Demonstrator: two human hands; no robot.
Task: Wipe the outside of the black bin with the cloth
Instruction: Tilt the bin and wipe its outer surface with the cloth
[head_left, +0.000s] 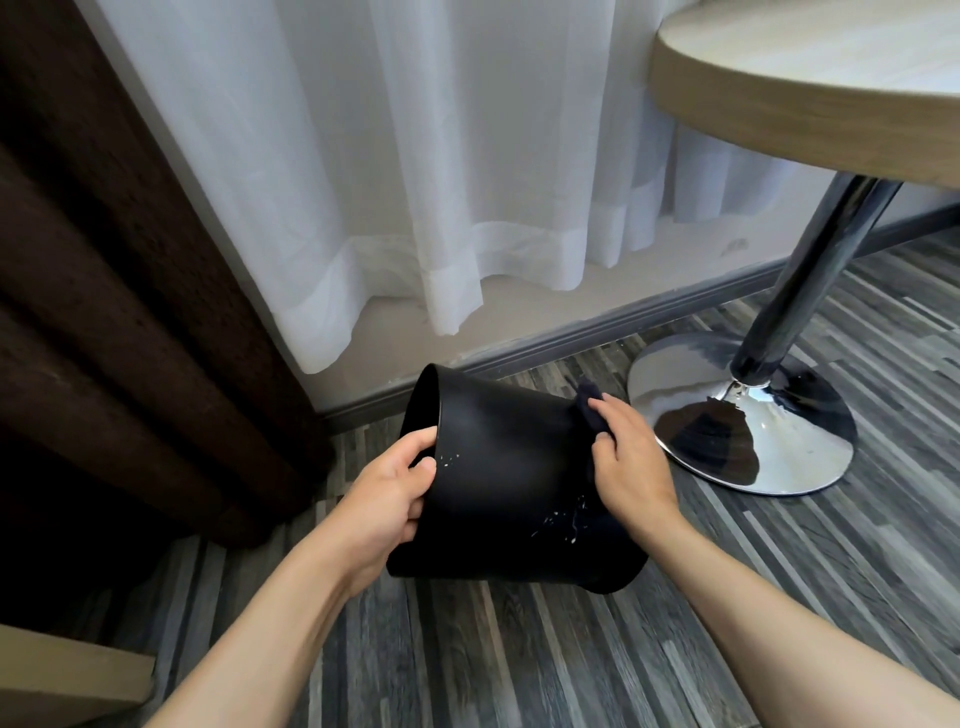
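Head view, looking down at a black bin tipped on its side above a grey striped plank floor, its open mouth turned to the left and its base to the lower right; whether the base touches the floor cannot be told. The left hand grips the rim at the mouth, thumb on the outer wall and fingers curled over the edge into the opening, so the fingers are pinching the rim. The right hand lies flat against the wall near the base, fingers pressed together over a dark cloth held against the bin; the cloth shows above the fingertips and blends into the black surface below them. Whitish specks mark the wall in two places, a small cluster beside the left thumb and a larger smear near the right wrist. Behind the bin, a grey skirting board runs along a pale wall under a sheer white curtain; a dark brown drape hangs to the left. To the right stands a round counter on a chrome pole with a domed chrome foot, which lies just beside the right hand
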